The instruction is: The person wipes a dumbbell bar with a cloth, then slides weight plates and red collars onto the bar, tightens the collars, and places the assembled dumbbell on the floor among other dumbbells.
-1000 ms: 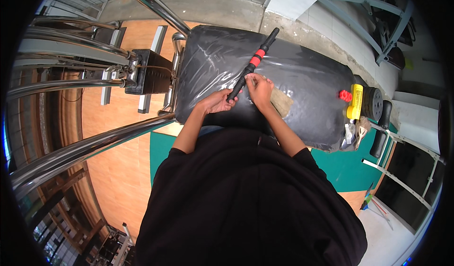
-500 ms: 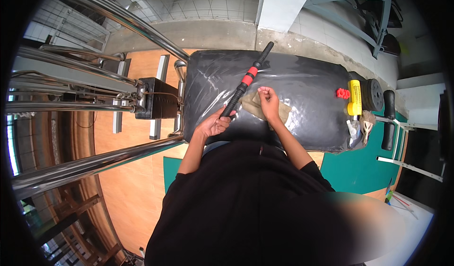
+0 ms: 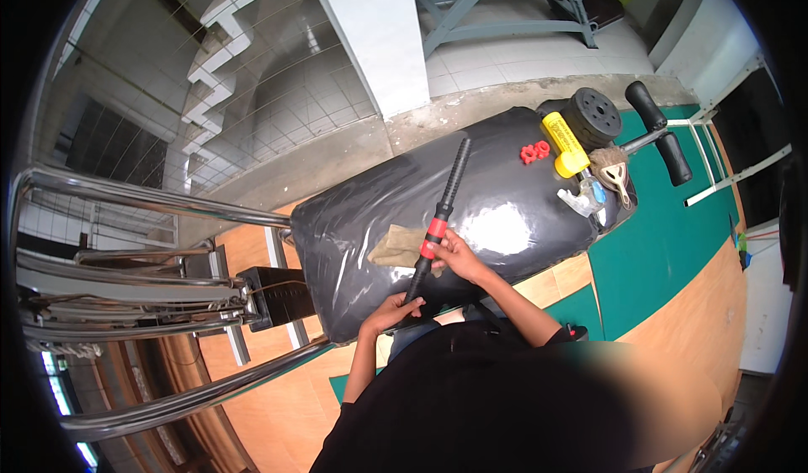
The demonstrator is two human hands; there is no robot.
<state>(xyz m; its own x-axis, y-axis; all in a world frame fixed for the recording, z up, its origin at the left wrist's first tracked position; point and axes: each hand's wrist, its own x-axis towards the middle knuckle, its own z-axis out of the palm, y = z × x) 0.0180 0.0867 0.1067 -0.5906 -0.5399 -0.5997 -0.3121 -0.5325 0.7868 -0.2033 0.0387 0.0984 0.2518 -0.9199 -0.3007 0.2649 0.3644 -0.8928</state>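
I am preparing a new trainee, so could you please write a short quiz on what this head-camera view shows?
1. True or false: both hands grip the black bar that lies on the black plastic-wrapped bench.
2. Which hand is at the bar's red collar? A) left hand B) right hand C) neither
3. Fill in: beside the yellow tool at the bench's far end lie two small ____ parts.

Key
1. True: the left hand holds the near end and the right hand holds it higher up.
2. B
3. red
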